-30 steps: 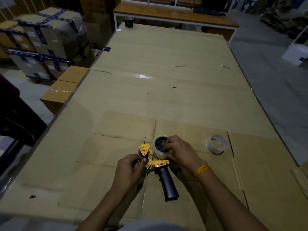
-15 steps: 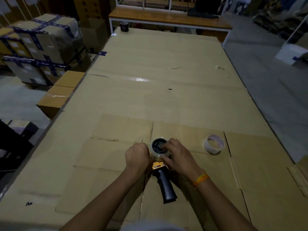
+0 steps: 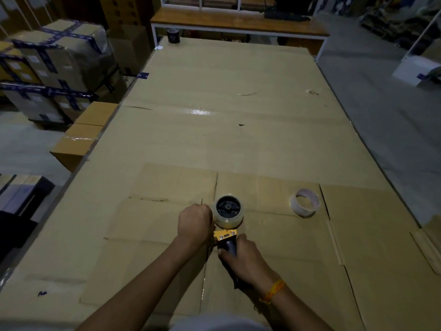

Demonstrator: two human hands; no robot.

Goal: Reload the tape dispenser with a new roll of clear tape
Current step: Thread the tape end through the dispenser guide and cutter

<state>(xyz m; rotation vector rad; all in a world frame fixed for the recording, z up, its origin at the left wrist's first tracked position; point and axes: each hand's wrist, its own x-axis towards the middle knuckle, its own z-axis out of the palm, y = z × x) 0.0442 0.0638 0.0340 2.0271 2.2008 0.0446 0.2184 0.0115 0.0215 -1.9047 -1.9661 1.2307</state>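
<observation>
On the cardboard-covered table, your right hand is clamped on the tape dispenser handle, the new roll seated on its hub. Your left hand hides the front; its grip is unclear. The tape could stick to itself if pulled crooked.

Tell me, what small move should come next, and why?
Probably draw the tape's free end toward the yellow frame. The new roll already sits on the dispenser's hub, the right hand grips the handle, and the left hand is beside the roll.
</observation>
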